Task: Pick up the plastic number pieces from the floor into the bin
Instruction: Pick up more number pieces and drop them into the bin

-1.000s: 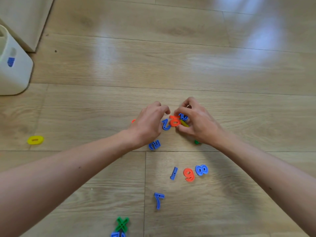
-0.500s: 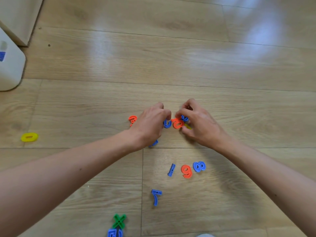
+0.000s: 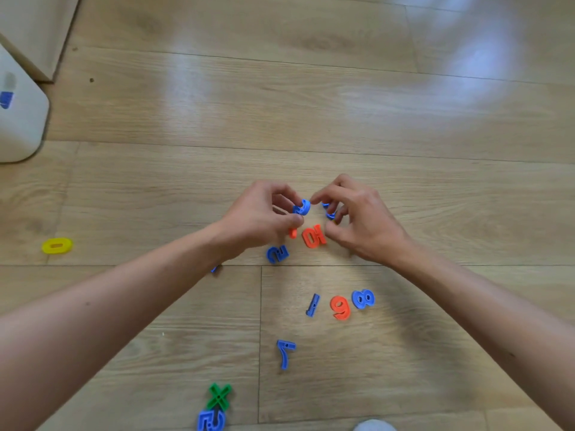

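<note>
Coloured plastic number pieces lie scattered on the wooden floor. My left hand (image 3: 261, 217) pinches a blue piece (image 3: 302, 207) lifted off the floor. My right hand (image 3: 357, 217) is curled round another blue piece (image 3: 329, 211), its fingertip touching the first. Just below the hands lies an orange piece (image 3: 313, 236), and a small orange bit (image 3: 292, 233) peeks from under my left thumb. A blue 2 (image 3: 277, 253) sits by my left wrist. Nearer me are a blue 1 (image 3: 312, 304), an orange 9 (image 3: 340, 307), a blue 8 (image 3: 363, 298) and a blue 7 (image 3: 285, 353).
A yellow 0 (image 3: 57, 246) lies alone at the far left. A green X (image 3: 219, 396) and a blue piece (image 3: 211, 420) sit at the bottom edge. A white bin (image 3: 18, 113) stands at the left edge beside pale furniture (image 3: 34, 29).
My left hand has lifted a blue piece off the floor. The orange piece left my right hand's fingers and now lies on the floor below them. The camera shifted slightly.
</note>
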### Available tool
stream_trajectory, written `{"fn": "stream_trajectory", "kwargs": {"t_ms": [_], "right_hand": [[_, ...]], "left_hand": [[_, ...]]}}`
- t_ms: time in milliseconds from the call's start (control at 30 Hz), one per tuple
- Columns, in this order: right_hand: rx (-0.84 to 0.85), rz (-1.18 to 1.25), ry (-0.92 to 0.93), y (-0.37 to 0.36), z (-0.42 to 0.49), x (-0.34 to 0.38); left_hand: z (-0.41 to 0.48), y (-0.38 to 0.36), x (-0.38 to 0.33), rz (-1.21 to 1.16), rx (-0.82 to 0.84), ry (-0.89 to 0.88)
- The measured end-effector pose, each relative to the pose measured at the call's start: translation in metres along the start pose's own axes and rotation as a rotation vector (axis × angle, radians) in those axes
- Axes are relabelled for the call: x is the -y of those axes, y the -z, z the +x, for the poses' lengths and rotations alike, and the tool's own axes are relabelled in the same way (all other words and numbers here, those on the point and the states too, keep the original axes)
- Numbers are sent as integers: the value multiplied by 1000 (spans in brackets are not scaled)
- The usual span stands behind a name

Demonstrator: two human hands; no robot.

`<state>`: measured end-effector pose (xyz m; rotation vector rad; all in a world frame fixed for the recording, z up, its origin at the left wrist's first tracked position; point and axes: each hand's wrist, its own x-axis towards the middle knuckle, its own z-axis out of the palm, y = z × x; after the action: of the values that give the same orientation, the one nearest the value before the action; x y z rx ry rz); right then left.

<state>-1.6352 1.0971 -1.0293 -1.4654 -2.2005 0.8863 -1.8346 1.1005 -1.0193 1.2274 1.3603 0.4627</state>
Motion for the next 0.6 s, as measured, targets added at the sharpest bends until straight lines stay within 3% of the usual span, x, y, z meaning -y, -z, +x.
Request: {"fn": "stream_trajectory", "kwargs": {"t_ms": [167,367,600], "right_hand": [[85,-10,26,-17,-7,10],[191,-265,19,-24,-11,10],[195,-287,20,-20,-18,6]], "left_hand": [[-12,15,11,-431,159,143],[-17,18,18,-527,147,241],[-20,9,12,-614,139,353]]}}
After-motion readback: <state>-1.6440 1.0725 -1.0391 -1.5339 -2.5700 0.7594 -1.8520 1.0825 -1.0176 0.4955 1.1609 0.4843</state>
